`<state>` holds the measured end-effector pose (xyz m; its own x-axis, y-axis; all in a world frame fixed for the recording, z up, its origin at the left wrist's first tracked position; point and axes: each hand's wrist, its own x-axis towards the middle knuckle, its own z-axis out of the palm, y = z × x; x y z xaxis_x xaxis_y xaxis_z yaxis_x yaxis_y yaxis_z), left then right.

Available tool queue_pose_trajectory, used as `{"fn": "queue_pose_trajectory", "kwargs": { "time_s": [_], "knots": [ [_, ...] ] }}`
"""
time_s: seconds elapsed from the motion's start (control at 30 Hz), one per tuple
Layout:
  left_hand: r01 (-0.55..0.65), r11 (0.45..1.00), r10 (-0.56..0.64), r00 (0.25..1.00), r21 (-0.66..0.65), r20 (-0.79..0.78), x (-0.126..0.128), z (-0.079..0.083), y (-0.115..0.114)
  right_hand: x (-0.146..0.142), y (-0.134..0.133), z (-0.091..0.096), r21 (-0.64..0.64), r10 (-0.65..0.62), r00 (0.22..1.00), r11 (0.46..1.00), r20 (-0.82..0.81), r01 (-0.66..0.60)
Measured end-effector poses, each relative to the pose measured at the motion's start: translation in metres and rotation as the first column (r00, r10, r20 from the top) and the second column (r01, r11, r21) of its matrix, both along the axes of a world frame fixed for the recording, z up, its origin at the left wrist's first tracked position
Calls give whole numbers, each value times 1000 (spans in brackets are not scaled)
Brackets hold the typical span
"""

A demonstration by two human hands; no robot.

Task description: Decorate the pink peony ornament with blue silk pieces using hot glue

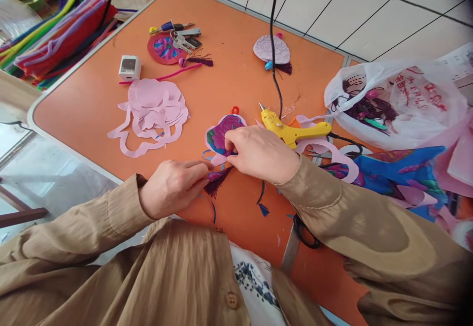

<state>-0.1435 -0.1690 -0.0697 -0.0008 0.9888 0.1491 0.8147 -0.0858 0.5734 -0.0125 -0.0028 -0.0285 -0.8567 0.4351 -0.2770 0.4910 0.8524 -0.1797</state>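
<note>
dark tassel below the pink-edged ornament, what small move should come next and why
Perhaps the left hand should straighten the tassel under the ornament: its strands slant toward that hand, which is right beside it, while the right hand is at the ornament's lower right edge.

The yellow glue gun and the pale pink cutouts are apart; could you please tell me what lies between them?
In the head view, a pink-edged, multicoloured ornament lies between them, with the right hand over its right side.
</note>
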Motion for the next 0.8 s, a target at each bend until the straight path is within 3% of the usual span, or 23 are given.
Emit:
{"fn": "queue_pose_trajectory", "kwargs": {
  "time_s": [0.37, 0.6, 0.7, 0.8],
  "knots": [
    [44, 999, -44, 999, -8, 14, -3, 8, 5, 5, -6, 0, 55, 5, 1000, 998, 1, -5],
    [-180, 977, 201, 956, -112, 212, 4, 16, 13, 7, -1, -4, -107, -144, 987, 985, -76, 135],
    [-273, 949, 301, 932, -154, 203, 9, 18, 20, 8, 2, -7, -140, -181, 976, 976, -125, 164],
    [-295, 935, 325, 934, -195, 147, 13, 16, 27, 8, 4, -10, -158, -190, 970, 973, -151, 166]
  ]
}}
